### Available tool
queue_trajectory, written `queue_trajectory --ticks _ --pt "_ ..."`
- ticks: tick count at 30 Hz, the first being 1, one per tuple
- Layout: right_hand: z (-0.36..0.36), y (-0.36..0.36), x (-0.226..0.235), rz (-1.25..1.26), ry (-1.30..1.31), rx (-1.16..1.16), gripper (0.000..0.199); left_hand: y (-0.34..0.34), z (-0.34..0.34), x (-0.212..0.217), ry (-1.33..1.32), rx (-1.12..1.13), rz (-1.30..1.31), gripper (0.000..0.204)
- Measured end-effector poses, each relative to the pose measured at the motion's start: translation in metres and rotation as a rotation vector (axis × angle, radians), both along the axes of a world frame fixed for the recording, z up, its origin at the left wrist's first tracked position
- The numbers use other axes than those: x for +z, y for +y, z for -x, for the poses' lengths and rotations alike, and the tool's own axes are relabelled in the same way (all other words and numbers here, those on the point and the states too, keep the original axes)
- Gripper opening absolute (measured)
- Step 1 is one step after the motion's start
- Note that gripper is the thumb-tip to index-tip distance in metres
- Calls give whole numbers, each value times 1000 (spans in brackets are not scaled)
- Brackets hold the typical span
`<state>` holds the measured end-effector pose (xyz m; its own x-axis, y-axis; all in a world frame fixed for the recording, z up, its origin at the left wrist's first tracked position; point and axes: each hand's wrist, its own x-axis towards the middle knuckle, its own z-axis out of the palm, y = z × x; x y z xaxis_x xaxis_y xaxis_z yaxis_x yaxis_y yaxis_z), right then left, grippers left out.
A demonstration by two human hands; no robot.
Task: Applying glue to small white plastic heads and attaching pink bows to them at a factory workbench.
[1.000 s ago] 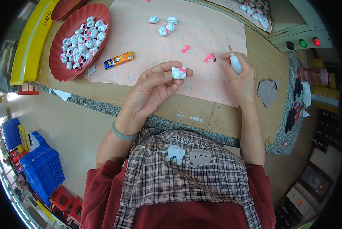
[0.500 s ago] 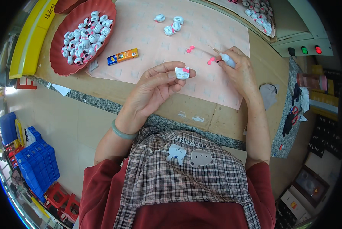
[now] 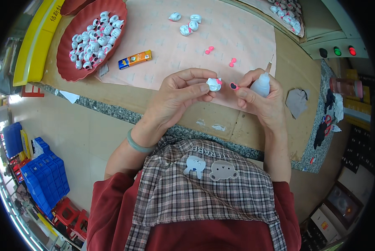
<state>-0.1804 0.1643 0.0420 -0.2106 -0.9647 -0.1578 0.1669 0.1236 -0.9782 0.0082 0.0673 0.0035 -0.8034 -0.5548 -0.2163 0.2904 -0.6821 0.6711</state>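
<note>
Your left hand (image 3: 175, 97) pinches a small white cat-head figurine (image 3: 214, 85) over the pale pink sheet (image 3: 166, 48); your right hand (image 3: 266, 102) holds a pink-rimmed dark piece (image 3: 234, 86), its translucent needle-tipped squeeze bottle (image 3: 261, 85) tucked aside, presumably freeing the fingertips; printed lettering marks your plaid cloth apron (image 3: 204, 198)

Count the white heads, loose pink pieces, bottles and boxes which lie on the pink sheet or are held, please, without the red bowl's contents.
White heads: 5 (4 on the pink sheet, 1 in the left fingers)
Pink pieces: 3 (2 on the pink sheet, 1 in the right fingers)
Bottle: 1
Box: 1
Total: 10
</note>
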Motion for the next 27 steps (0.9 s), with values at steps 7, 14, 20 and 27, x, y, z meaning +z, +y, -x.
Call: queue_trajectory --ticks 7,14,20,27 --pt "-12 2 -2 13 81 33 9 5 3 0 -88 17 138 27" --pt "-16 2 2 -6 160 24 9 7 4 0 -151 -8 265 27" --pt "-18 3 -2 -47 293 -23 12 9 6 6 -171 -10 308 27" --pt "-28 3 -9 -28 370 -111 14 18 12 9 -197 52 431 24"
